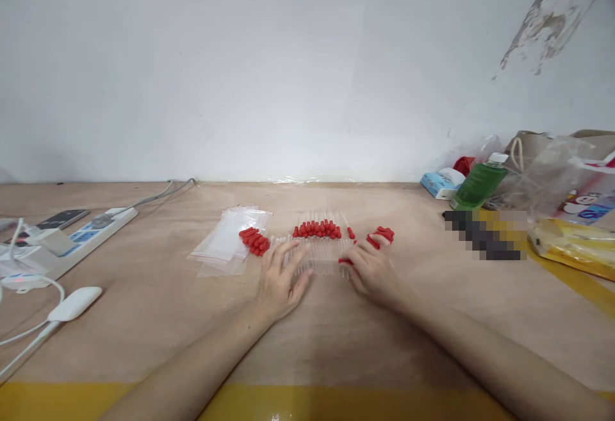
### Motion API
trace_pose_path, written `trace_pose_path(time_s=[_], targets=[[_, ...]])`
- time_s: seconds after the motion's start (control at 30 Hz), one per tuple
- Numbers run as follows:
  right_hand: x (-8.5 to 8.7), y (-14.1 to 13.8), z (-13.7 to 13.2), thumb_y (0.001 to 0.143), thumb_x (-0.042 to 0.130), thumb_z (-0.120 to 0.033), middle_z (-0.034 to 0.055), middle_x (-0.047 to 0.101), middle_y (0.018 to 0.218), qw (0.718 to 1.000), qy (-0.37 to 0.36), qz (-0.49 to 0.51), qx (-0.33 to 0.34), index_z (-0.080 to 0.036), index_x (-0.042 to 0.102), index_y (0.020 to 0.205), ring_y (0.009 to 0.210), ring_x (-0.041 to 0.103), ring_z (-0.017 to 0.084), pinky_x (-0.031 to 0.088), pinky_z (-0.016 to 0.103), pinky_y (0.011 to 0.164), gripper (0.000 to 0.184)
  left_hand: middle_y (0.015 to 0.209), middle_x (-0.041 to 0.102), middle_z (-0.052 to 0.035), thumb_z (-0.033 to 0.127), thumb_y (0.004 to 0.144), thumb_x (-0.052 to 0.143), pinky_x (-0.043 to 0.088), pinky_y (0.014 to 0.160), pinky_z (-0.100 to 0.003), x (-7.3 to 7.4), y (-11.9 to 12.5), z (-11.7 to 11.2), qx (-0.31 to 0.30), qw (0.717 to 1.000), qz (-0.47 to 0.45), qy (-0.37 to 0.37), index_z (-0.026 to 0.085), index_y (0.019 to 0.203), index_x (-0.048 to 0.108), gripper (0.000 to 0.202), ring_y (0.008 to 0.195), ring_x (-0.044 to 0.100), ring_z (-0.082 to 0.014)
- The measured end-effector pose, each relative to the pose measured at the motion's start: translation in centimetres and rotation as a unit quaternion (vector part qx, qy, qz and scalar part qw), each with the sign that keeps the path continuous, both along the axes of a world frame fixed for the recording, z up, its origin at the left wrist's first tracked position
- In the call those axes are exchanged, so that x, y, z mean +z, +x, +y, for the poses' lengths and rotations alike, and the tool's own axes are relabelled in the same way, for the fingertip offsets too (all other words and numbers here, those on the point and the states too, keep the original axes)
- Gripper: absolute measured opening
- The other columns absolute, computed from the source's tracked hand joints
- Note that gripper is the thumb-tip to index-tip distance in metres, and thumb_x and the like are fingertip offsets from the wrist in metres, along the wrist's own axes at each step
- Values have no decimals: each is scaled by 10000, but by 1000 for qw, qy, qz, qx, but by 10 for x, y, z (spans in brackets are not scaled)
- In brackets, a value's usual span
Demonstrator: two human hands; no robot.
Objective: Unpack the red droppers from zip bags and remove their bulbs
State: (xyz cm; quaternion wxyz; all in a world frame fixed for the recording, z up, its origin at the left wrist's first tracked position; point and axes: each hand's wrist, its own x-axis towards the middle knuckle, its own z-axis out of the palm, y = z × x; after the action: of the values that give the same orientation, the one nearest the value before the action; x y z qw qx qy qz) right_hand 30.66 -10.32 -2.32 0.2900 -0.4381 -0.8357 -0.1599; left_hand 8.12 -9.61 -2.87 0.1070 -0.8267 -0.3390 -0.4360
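My left hand (279,280) rests with fingers spread at the left end of a row of clear tubes (321,255). At the row's right end, my right hand (375,272) has its thumb and index finger closed around a red rubber bulb (343,261). Behind the clear tubes lies a row of droppers (317,229) with red bulbs and thin clear stems pointing away. A single dropper (350,232) lies just right of that row. Loose red bulbs (254,241) are piled on the left, and more red bulbs (385,234) lie partly hidden behind my right hand.
Clear zip bags (230,235) lie left of the bulbs. On the far left are a power strip (96,241), a phone (62,219) and a white cable plug (75,304). A green bottle (480,181), tissue pack (439,185) and plastic bags (571,248) stand at right.
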Motion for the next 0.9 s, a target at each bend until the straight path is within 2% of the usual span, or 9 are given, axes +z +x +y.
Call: trace_pose_path(time_s=[0.1,0.2,0.33,0.57,0.77,0.9], targets=[[-16,-3,-13,848,449,-186,-11,605,685,997,32,11,72,-184,543,782,721,504,129,212,374,898,115,891,623,-24,239,824,547,330,847,-381,-2,3,-3,-60,995,76,-22,249,1015,605,200,861,519,-177],[-19,-5,-15,845,465,-189,-12,610,690,994,45,34,92,-186,559,810,711,497,127,231,363,883,101,741,628,-3,251,846,521,321,792,-351,-5,7,-3,-89,988,114,-46,234,965,629,162,731,515,-143],[-17,-5,-13,841,501,-241,7,623,725,995,46,50,78,-190,598,884,717,491,142,267,358,846,119,711,619,-12,245,857,497,307,748,-344,-6,8,-3,-70,987,125,-78,210,896,647,159,725,508,-151],[-24,1,-13,824,539,-268,1,571,628,993,19,59,102,-196,632,814,685,448,137,317,301,737,118,656,600,-11,222,855,486,284,690,-328,-4,5,-5,-68,986,123,-90,189,801,644,170,674,480,-146],[-19,1,-17,821,540,-262,-14,533,580,992,49,60,104,-189,614,727,639,420,122,289,340,791,140,641,587,-1,210,860,477,275,673,-311,-6,4,-6,-85,986,113,-87,183,794,629,168,658,471,-133],[-18,1,-17,831,519,-252,-7,517,562,991,48,56,109,-170,584,661,621,409,121,300,309,734,199,649,591,1,204,859,478,270,670,-311,-7,4,-5,-86,985,118,-89,184,798,624,159,667,474,-134]])
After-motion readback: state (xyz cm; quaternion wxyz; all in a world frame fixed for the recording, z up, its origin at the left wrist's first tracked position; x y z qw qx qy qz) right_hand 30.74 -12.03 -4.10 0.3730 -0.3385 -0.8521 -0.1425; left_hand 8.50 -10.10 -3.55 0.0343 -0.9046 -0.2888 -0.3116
